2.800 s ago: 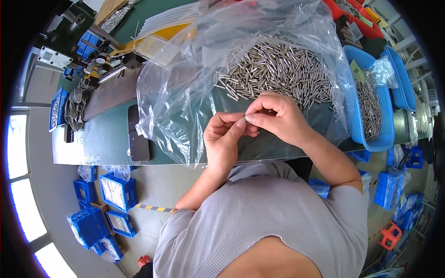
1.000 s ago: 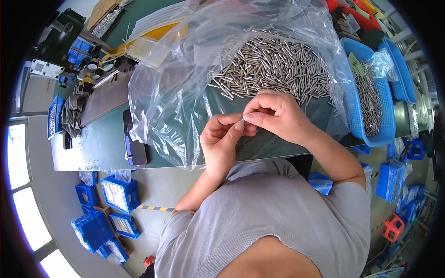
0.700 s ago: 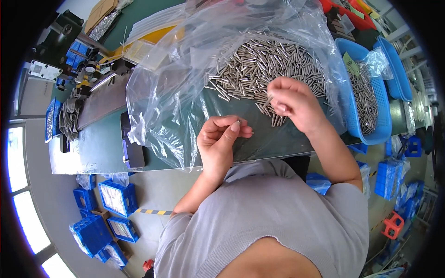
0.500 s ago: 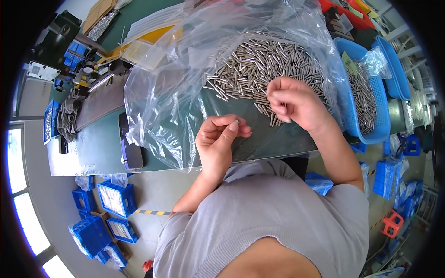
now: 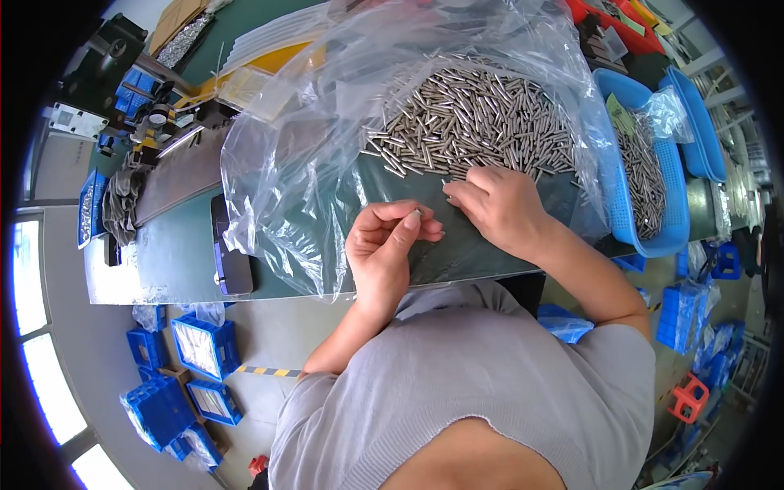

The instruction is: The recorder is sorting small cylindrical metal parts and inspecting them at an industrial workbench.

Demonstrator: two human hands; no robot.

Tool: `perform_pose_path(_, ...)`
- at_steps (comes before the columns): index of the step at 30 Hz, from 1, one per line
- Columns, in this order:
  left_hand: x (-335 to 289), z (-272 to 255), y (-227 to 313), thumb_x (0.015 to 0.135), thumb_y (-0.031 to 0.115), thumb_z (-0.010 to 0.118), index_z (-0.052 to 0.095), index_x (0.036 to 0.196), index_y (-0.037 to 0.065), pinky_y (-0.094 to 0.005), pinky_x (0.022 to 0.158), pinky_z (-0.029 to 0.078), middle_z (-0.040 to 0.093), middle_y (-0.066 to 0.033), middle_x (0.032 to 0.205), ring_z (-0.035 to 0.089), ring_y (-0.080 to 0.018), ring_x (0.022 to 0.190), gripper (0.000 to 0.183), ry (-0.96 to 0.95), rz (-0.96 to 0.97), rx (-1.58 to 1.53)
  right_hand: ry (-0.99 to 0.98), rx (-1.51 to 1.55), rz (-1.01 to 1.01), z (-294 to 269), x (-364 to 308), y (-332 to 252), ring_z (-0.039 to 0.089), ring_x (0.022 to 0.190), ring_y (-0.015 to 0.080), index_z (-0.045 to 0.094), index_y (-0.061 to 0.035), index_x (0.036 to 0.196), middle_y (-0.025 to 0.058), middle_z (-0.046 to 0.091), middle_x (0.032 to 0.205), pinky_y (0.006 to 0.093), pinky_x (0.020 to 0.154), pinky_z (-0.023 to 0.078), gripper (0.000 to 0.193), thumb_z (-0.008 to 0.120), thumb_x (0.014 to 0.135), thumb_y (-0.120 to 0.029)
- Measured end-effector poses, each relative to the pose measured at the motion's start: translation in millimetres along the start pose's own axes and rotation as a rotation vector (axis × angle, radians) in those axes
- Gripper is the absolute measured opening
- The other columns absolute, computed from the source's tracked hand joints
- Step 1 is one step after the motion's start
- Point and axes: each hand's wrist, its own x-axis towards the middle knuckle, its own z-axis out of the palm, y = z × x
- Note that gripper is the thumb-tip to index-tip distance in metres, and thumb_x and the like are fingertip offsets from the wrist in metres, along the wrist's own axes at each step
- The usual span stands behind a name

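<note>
A large heap of small metal pins (image 5: 482, 114) lies on a clear plastic bag (image 5: 302, 163) spread over the green tabletop. My left hand (image 5: 382, 249) is closed near the table's front edge, thumb against the forefinger. A tiny shiny bit shows at its fingertips, too small to name. My right hand (image 5: 506, 214) is at the near edge of the heap, palm down, thumb and fingers drawn together. Whatever its fingertips hold, if anything, is hidden. A gap separates the two hands.
On the right stands a blue basket (image 5: 682, 204) with more metal pins, beside another blue basket (image 5: 704, 155). A phone (image 5: 233, 257) lies left of the bag. Further left are a dark bench machine (image 5: 106, 65) and a small blue bin (image 5: 88, 216). Blue crates (image 5: 204, 347) stand on the floor.
My right hand has come down and left from over the heap to its near edge, toward my left hand. Pins at the near edge have shifted. My left hand has stayed in place.
</note>
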Motion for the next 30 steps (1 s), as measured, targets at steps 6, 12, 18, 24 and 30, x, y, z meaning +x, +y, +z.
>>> perform_pose_path(6,0.4,0.9,-0.6,0.089,0.000,0.054,0.055,0.098,-0.004,-0.0326,0.071,0.056,0.064,-0.0158,0.093,0.065,-0.0208,0.078,0.010,-0.015,-0.006,0.011,0.066,0.643,0.359,-17.9,13.1,-8.7,0.051,0.060,0.0079,0.065,-0.0025,0.088,0.0029,0.058,0.076,0.0217,0.052,0.040,0.006,0.062,0.085,-0.007)
perform_pose_path(12,0.3,2.0,1.0,0.090,-0.001,0.054,0.054,0.098,-0.004,-0.0332,0.071,0.056,0.064,-0.0161,0.091,0.065,-0.0212,0.078,0.009,-0.023,-0.021,0.019,-0.001,1.026,0.462,-19.3,19.6,-20.2,0.051,0.067,0.0033,0.065,-0.0007,0.090,-0.0003,0.061,0.083,0.0193,0.058,0.041,0.008,0.061,0.087,-0.007)
perform_pose_path(18,1.1,1.6,0.4,0.090,-0.001,0.054,0.054,0.098,-0.005,-0.0333,0.072,0.056,0.064,-0.0156,0.090,0.065,-0.0217,0.079,0.009,-0.037,-0.006,0.004,-0.054,1.124,0.503,-5.5,17.3,-23.8,0.050,0.067,0.0017,0.064,-0.0009,0.093,-0.0021,0.059,0.076,0.0171,0.060,0.041,0.009,0.061,0.087,-0.008)
perform_pose_path(24,0.5,0.4,0.5,0.090,-0.002,0.053,0.055,0.099,-0.006,-0.0330,0.073,0.056,0.064,-0.0156,0.090,0.066,-0.0218,0.079,0.010,-0.019,0.009,-0.005,-0.138,1.213,0.619,-5.6,20.5,-24.9,0.051,0.068,0.0010,0.062,-0.0013,0.091,-0.0030,0.059,0.075,0.0171,0.060,0.042,0.009,0.062,0.087,-0.009)
perform_pose_path(30,-1.2,0.2,-2.2,0.089,-0.002,0.053,0.055,0.100,-0.006,-0.0329,0.073,0.056,0.064,-0.0160,0.089,0.066,-0.0222,0.078,0.011,-0.021,0.021,0.046,-0.124,1.062,0.614,-7.1,21.7,-28.8,0.052,0.066,0.0019,0.062,-0.0006,0.088,-0.0011,0.061,0.074,0.0178,0.057,0.042,0.009,0.063,0.086,-0.009)
